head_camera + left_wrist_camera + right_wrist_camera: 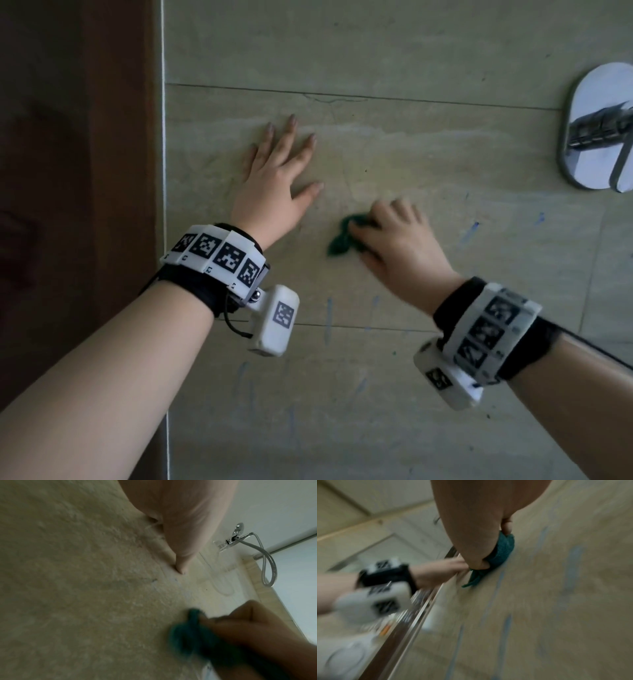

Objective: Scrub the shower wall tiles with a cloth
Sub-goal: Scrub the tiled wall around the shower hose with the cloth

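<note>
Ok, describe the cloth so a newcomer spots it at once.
Start at the chrome valve on the tiled wall, then look lower left to the right hand. The cloth is bunched under its fingers, the only dark green thing on the beige tiles.

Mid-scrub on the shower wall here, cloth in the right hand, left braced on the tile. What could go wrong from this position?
1. The cloth is bunched small in the right hand, so knuckles may scrape the tile and a tail could slip loose.
2. The left hand rests flat on the wall; if the tile is wet, it could slide.
3. Blue streaks lie toward the tap; a wide stroke right might knock it.
</note>
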